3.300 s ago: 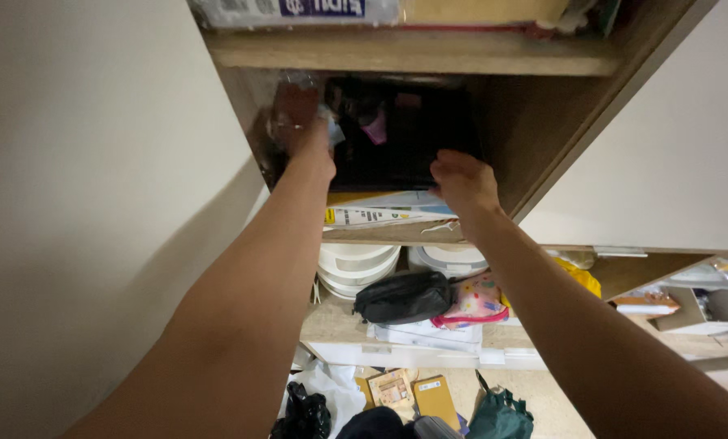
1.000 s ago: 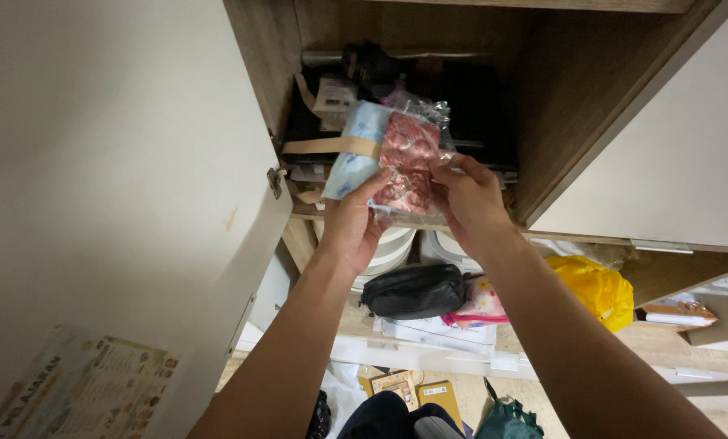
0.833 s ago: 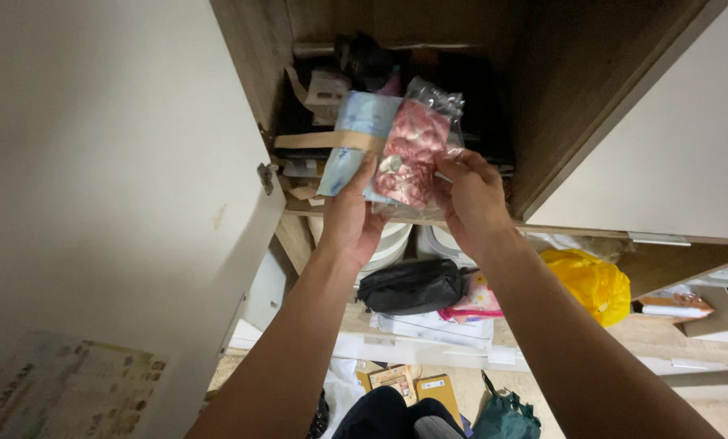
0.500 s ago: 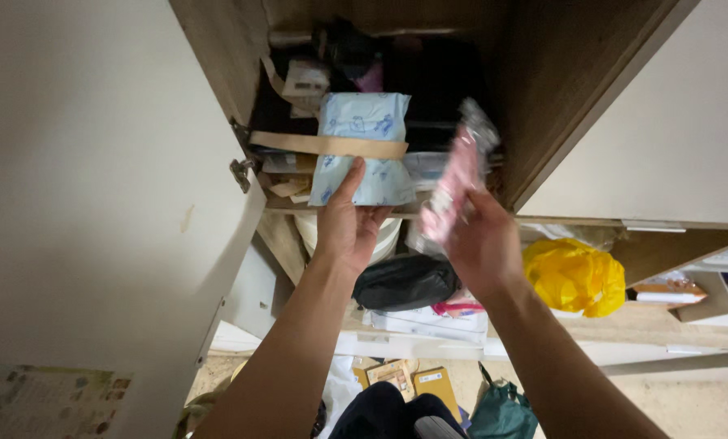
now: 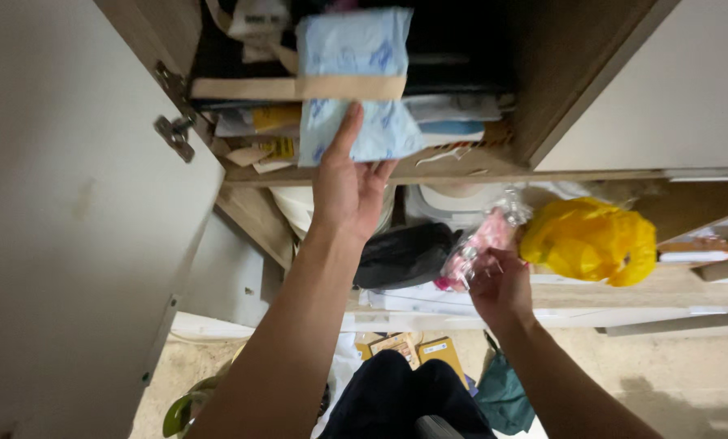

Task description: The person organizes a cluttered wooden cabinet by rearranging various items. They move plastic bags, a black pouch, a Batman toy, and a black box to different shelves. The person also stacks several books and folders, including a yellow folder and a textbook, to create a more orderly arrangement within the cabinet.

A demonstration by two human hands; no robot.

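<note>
Left hand point(image 5: 349, 191) pressing blue packet point(image 5: 356, 81) at shelf, right hand point(image 5: 501, 286) below gripping pink-filled clear bag point(image 5: 482, 244)

1. Soft packet point(image 5: 356, 81) against left hand point(image 5: 349, 189): pale blue with darker blue print, tan band across the middle.
2. Clear crinkly bag point(image 5: 484, 244) in right hand point(image 5: 502, 286): pink contents.
3. Plastic bag point(image 5: 592, 241) on shelf: bright yellow.
4. Pouch point(image 5: 405, 255): black.
5. Cupboard wood point(image 5: 567, 73): brown; door point(image 5: 63, 203): off-white.
6. Bowls point(image 5: 295, 207): white.
7. Small boxes point(image 5: 417, 351) below: tan, orange-brown.
</note>
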